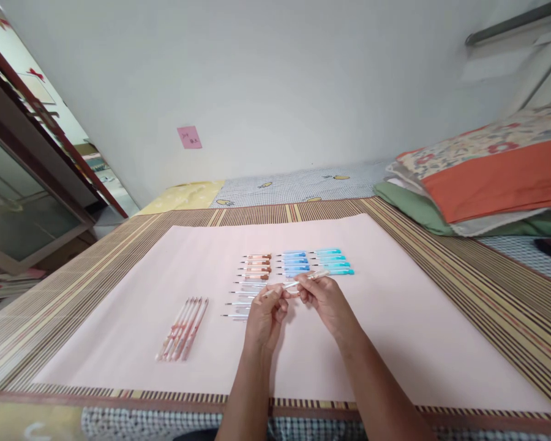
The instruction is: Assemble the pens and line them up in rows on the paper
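A slim white pen is held up between my two hands, above the pink sheet. My left hand pinches its left end. The fingers of my right hand close on it farther right, and a pale end pokes out past them. Just behind the hands lie short rows of slim pens: brown-ended pens, blue-ended pens and teal-ended pens. Several clear-and-white pens lie to the left of my left hand, which partly hides them. Farther left rests a group of pink patterned pens, side by side.
The pink sheet lies on a striped mat. Folded bedding is piled at the right. A white wall with a pink note rises behind. A glazed door stands at the left.
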Available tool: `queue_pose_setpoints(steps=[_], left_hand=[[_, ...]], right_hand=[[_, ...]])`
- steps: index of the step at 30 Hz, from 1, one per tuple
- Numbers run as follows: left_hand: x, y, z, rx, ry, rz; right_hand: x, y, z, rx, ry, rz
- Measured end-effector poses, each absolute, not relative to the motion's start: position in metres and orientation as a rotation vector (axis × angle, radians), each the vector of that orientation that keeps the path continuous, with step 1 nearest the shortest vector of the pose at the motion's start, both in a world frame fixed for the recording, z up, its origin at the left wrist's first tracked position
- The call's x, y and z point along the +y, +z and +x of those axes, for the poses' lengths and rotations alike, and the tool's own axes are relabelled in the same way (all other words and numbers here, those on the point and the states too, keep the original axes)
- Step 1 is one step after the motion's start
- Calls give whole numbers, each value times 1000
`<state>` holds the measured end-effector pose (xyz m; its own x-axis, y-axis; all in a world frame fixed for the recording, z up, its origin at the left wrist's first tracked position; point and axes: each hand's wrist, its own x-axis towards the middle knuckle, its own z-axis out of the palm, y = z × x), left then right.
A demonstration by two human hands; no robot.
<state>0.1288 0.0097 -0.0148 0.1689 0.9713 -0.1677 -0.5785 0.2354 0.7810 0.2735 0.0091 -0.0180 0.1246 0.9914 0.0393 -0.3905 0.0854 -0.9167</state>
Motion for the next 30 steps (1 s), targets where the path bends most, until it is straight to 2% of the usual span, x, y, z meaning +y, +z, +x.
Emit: queue_pose_setpoints(steps=[5, 15, 25, 30], left_hand=[[14, -23, 127, 787, 1257, 489], [18, -25, 120, 695, 1271, 362], [18, -21, 117, 541, 1315, 288], [21, -23, 116, 614, 1367, 340]], right_hand=[[9, -19, 274, -790, 1280, -848], [8, -12, 282, -554, 1044, -910], [12, -17, 286, -450, 1257, -730], [6, -13, 282, -648, 1463, -741]])
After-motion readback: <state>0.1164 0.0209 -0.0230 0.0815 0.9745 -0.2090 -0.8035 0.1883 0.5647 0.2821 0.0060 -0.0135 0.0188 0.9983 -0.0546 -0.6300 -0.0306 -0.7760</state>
